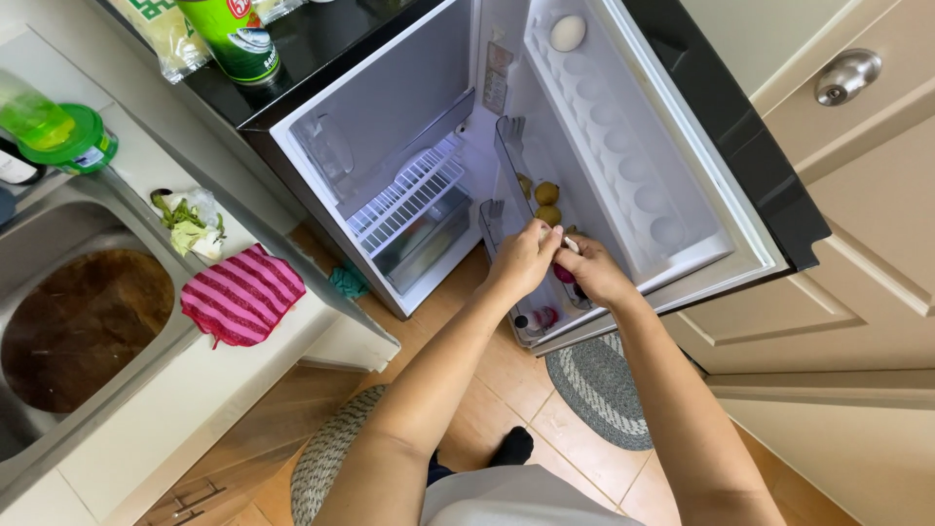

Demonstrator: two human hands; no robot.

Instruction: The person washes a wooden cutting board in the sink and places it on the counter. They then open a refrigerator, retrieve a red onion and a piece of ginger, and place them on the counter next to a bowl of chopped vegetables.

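Left hand [524, 255] and right hand [591, 273] meet over the lower door shelf [526, 326] of the open fridge [390, 127], fingers closed together on a small white-tipped item [570, 244] (kind unclear). Step in hand: handling it at the shelf; any next move calls for a steady grip.

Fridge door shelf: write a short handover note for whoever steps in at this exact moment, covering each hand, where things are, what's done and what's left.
Left hand: over the lower door shelf, fingers curled on a small white item; too small to identify.
Right hand: on the same item from the other side, with something pink below it.
Things: two yellow-green fruits sit in that shelf just behind the hands; one egg sits in the door's egg tray; the fridge stands open, its wire rack bare.
Done: door open, both hands at the shelf.
Left: item still in hand; door still open.
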